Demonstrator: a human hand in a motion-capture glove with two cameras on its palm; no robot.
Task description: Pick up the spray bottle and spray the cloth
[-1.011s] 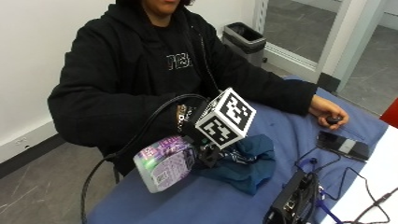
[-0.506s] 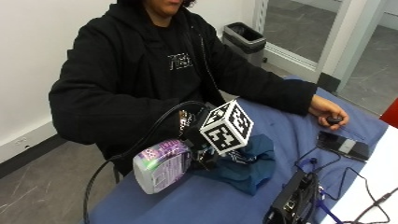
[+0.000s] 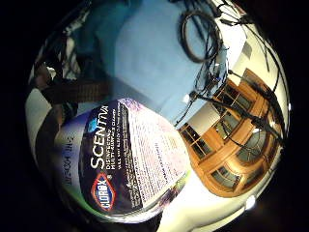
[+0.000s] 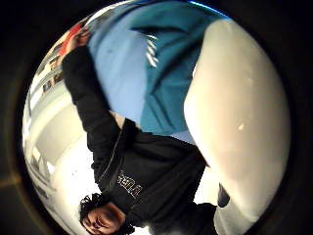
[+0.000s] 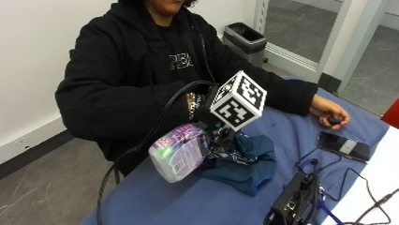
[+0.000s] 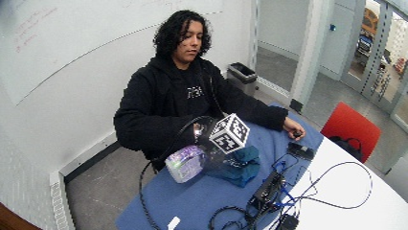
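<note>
Bottle little shifted since earlier frame: spray bottle (image 5: 181,152) tipped nozzle-first over teal cloth (image 5: 249,161) mid-desk near front edge. Right hand (image 5: 209,119) holds its neck; fingers hidden, can't tell grip. Suggest: keep nozzle aimed at cloth, squeeze trigger fully.
</note>
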